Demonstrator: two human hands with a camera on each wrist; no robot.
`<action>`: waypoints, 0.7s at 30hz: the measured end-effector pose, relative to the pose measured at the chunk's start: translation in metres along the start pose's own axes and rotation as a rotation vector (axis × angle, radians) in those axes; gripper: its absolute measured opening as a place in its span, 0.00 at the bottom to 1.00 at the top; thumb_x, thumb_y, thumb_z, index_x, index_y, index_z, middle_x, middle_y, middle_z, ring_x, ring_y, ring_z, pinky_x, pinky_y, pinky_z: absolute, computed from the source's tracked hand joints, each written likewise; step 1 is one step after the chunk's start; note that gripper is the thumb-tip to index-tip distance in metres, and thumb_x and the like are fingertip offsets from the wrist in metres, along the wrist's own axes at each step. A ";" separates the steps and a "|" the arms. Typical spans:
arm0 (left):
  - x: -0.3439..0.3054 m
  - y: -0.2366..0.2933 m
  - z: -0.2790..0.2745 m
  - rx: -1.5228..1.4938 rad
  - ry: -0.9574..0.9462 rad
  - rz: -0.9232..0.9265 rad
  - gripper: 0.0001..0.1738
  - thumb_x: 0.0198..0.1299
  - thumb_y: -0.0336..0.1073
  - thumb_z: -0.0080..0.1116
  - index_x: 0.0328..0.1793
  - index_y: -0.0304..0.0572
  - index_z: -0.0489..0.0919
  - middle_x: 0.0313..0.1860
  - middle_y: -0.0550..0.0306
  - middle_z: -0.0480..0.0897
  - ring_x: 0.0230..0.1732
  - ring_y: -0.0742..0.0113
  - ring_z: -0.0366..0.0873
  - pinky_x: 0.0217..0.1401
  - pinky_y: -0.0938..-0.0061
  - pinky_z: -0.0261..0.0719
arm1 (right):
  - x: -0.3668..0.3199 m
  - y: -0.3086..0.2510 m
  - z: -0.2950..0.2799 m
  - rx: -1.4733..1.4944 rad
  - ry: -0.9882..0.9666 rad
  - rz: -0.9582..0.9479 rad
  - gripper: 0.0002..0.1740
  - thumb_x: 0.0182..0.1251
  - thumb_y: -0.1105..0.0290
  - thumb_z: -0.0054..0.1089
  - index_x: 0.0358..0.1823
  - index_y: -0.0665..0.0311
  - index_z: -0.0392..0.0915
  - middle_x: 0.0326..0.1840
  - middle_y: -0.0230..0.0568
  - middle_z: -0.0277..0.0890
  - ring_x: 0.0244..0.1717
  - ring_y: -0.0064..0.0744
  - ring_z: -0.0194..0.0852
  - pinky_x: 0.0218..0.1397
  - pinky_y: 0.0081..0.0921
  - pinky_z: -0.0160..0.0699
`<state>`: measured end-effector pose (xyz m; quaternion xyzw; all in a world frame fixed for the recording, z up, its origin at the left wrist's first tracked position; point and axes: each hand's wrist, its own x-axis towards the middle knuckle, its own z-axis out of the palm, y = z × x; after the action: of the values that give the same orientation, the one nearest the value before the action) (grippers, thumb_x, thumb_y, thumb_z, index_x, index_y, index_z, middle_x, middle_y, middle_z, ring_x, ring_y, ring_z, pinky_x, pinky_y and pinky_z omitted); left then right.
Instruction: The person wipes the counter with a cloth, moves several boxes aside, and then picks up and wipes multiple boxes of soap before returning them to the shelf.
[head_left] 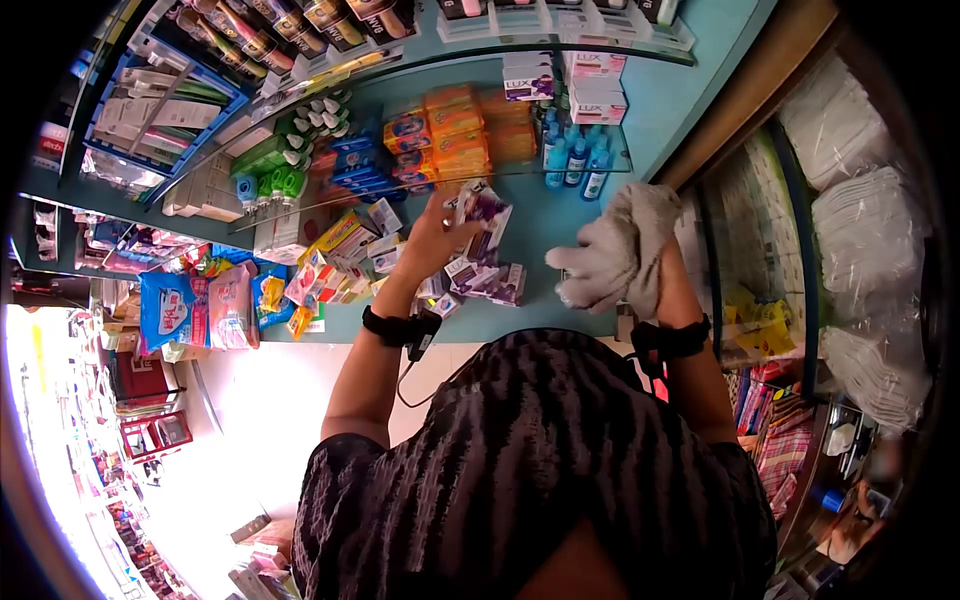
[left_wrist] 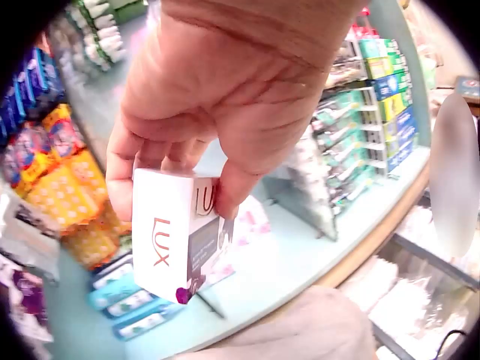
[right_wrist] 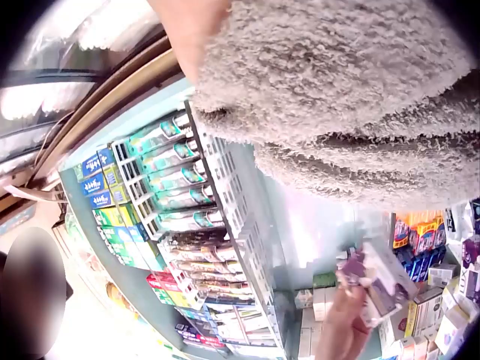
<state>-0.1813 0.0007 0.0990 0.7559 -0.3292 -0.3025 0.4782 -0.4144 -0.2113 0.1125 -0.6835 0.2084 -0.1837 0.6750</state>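
Note:
My left hand (head_left: pixel 432 243) grips a white and purple LUX box (head_left: pixel 484 214) above the counter, just over more LUX boxes (head_left: pixel 487 281). In the left wrist view the fingers and thumb of the left hand (left_wrist: pixel 217 97) pinch the box (left_wrist: pixel 161 232) at its top end. The right wrist view shows the left hand (right_wrist: pixel 346 322) and its box (right_wrist: pixel 388 285) from across the counter. A fluffy grey glove or cloth covers my right hand (head_left: pixel 622 255), its finger shapes extended, right of the boxes, near the blue bottles (head_left: pixel 574 160), apparently holding nothing.
A glass shelf (head_left: pixel 380 187) runs above the counter (head_left: pixel 540 318). Orange packs (head_left: pixel 455 130) stand behind the left hand. Loose boxes (head_left: pixel 345 240) and blue bags (head_left: pixel 167 308) lie to the left. Wrapped packs (head_left: pixel 870 230) fill shelving at the right.

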 end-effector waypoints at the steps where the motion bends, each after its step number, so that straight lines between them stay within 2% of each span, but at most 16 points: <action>1: 0.000 -0.027 -0.002 0.054 0.006 -0.090 0.37 0.57 0.37 0.63 0.71 0.42 0.60 0.41 0.53 0.81 0.40 0.70 0.77 0.42 0.76 0.75 | -0.005 -0.006 -0.001 0.066 0.008 0.034 0.12 0.69 0.58 0.46 0.38 0.60 0.68 0.33 0.36 0.69 0.28 0.31 0.69 0.30 0.29 0.75; 4: 0.001 -0.091 -0.003 0.120 -0.083 -0.196 0.35 0.52 0.41 0.65 0.64 0.32 0.68 0.41 0.47 0.81 0.43 0.66 0.78 0.46 0.73 0.75 | -0.021 -0.023 -0.001 0.425 0.049 0.185 0.13 0.68 0.56 0.48 0.39 0.58 0.69 0.34 0.37 0.70 0.30 0.32 0.69 0.32 0.30 0.74; 7: -0.004 -0.121 0.005 0.198 -0.091 -0.165 0.30 0.53 0.45 0.64 0.59 0.33 0.73 0.42 0.45 0.81 0.42 0.64 0.78 0.47 0.70 0.75 | -0.031 -0.039 0.000 1.009 0.156 0.427 0.14 0.68 0.55 0.49 0.41 0.57 0.69 0.35 0.37 0.70 0.33 0.33 0.69 0.34 0.30 0.73; 8: -0.002 -0.134 0.008 0.209 -0.075 -0.130 0.27 0.54 0.44 0.62 0.58 0.36 0.75 0.43 0.47 0.82 0.43 0.64 0.78 0.47 0.70 0.75 | -0.033 -0.041 -0.001 1.012 0.168 0.425 0.14 0.68 0.54 0.50 0.41 0.57 0.70 0.36 0.38 0.70 0.33 0.33 0.69 0.35 0.30 0.73; 10: 0.000 -0.145 0.013 0.163 -0.109 -0.062 0.27 0.56 0.42 0.60 0.60 0.38 0.74 0.37 0.49 0.81 0.37 0.66 0.77 0.42 0.71 0.74 | -0.026 0.006 -0.027 -0.010 0.075 -0.041 0.12 0.67 0.58 0.51 0.41 0.58 0.69 0.36 0.37 0.69 0.33 0.32 0.67 0.37 0.28 0.72; 12: 0.001 -0.140 0.013 0.209 -0.151 -0.037 0.26 0.57 0.40 0.58 0.61 0.38 0.74 0.30 0.50 0.80 0.32 0.68 0.76 0.36 0.71 0.74 | -0.022 0.006 -0.024 -0.406 0.080 -0.204 0.11 0.65 0.62 0.52 0.41 0.60 0.69 0.37 0.36 0.68 0.33 0.31 0.65 0.39 0.26 0.71; 13: 0.002 -0.132 0.011 0.277 -0.177 -0.044 0.25 0.57 0.39 0.56 0.60 0.38 0.74 0.27 0.50 0.79 0.29 0.68 0.75 0.34 0.70 0.73 | -0.024 0.001 -0.019 -0.293 0.141 -0.135 0.10 0.64 0.64 0.53 0.41 0.61 0.68 0.36 0.35 0.67 0.33 0.30 0.64 0.39 0.25 0.70; 14: 0.003 -0.125 0.010 0.345 -0.204 -0.050 0.24 0.57 0.38 0.54 0.60 0.38 0.74 0.24 0.50 0.78 0.26 0.68 0.74 0.31 0.69 0.72 | -0.025 -0.007 -0.015 -0.338 0.167 -0.166 0.10 0.64 0.66 0.53 0.41 0.62 0.68 0.36 0.34 0.66 0.34 0.29 0.63 0.40 0.24 0.70; 15: 0.005 -0.131 0.010 0.347 -0.196 0.007 0.23 0.56 0.36 0.54 0.59 0.38 0.74 0.25 0.45 0.77 0.27 0.62 0.74 0.32 0.66 0.72 | -0.027 -0.014 -0.012 -0.383 0.195 -0.196 0.09 0.63 0.67 0.52 0.41 0.62 0.67 0.37 0.34 0.66 0.34 0.28 0.63 0.41 0.23 0.69; 17: 0.007 -0.142 0.008 0.354 -0.176 0.125 0.24 0.53 0.33 0.53 0.58 0.39 0.75 0.27 0.35 0.76 0.28 0.50 0.74 0.35 0.60 0.72 | -0.029 -0.024 -0.008 -0.729 0.181 -0.408 0.08 0.64 0.69 0.50 0.41 0.63 0.67 0.37 0.33 0.65 0.35 0.26 0.62 0.41 0.22 0.69; 18: 0.005 -0.127 0.007 0.337 -0.215 -0.054 0.23 0.54 0.34 0.53 0.58 0.39 0.75 0.29 0.35 0.77 0.31 0.49 0.77 0.36 0.61 0.72 | -0.030 -0.030 -0.006 -0.870 0.190 -0.495 0.07 0.64 0.70 0.48 0.42 0.63 0.67 0.37 0.32 0.65 0.35 0.25 0.62 0.42 0.22 0.69; 19: 0.004 -0.126 0.007 0.321 -0.202 -0.043 0.23 0.55 0.35 0.52 0.58 0.38 0.74 0.29 0.35 0.77 0.32 0.48 0.77 0.36 0.61 0.73 | -0.031 -0.040 -0.001 -0.952 0.206 -0.536 0.06 0.66 0.70 0.46 0.42 0.63 0.67 0.37 0.32 0.65 0.35 0.25 0.62 0.42 0.22 0.69; 21: 0.001 -0.126 0.007 0.292 -0.179 -0.022 0.23 0.56 0.35 0.51 0.59 0.36 0.73 0.30 0.34 0.77 0.33 0.46 0.78 0.37 0.61 0.73 | -0.034 -0.045 0.001 -0.899 0.177 -0.476 0.06 0.68 0.71 0.43 0.43 0.63 0.67 0.37 0.32 0.65 0.36 0.24 0.62 0.42 0.22 0.70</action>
<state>-0.1593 0.0372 -0.0197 0.7909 -0.4027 -0.3229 0.3288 -0.4414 -0.1921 0.1583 -0.9164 0.1619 -0.2816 0.2341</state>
